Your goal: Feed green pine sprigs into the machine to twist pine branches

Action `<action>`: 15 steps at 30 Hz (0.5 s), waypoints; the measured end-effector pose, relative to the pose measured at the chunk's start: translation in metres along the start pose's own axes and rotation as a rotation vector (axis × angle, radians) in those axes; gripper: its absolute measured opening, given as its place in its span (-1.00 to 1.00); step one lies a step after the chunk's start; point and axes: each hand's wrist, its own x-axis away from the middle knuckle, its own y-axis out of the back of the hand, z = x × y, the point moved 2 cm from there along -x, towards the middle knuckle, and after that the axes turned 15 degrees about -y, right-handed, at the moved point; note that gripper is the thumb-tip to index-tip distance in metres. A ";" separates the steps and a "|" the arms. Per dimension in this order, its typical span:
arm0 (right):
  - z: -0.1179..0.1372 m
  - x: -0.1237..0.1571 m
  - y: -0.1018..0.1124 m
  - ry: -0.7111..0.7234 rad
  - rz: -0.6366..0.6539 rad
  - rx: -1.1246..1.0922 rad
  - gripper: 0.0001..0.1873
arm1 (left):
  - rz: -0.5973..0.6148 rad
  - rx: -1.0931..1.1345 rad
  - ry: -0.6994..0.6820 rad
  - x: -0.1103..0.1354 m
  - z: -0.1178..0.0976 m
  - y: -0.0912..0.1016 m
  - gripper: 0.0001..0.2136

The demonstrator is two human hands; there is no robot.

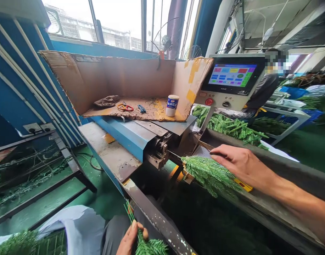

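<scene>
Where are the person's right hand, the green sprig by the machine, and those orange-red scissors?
Right hand (238, 161): head view, on the back of the hand.
Green sprig (208, 175): head view, on its needles.
Orange-red scissors (129, 108): head view, on the red handle loop.

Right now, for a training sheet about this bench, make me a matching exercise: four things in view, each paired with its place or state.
Things:
1. Scissors
2. White and blue tub
3. Touchscreen panel
4. Green fir-like sprig under the right hand

Places or states:
A. Lit, showing coloured tiles
B. Lying against the end of the blue machine
C. Lying flat on cardboard
D. Standing upright on cardboard

Pairs: 1-C, 2-D, 3-A, 4-B
</scene>
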 end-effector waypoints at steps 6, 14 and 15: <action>0.008 0.033 -0.065 0.001 -0.109 -0.006 -0.71 | 0.013 0.008 -0.001 0.002 0.004 0.012 -0.66; -0.010 0.054 -0.107 -0.480 -0.122 0.323 -0.77 | -0.035 -0.030 0.000 0.008 -0.001 0.036 -0.61; -0.011 0.052 -0.105 -0.473 -0.109 0.325 -0.77 | -0.040 -0.028 0.001 0.009 -0.003 0.035 -0.60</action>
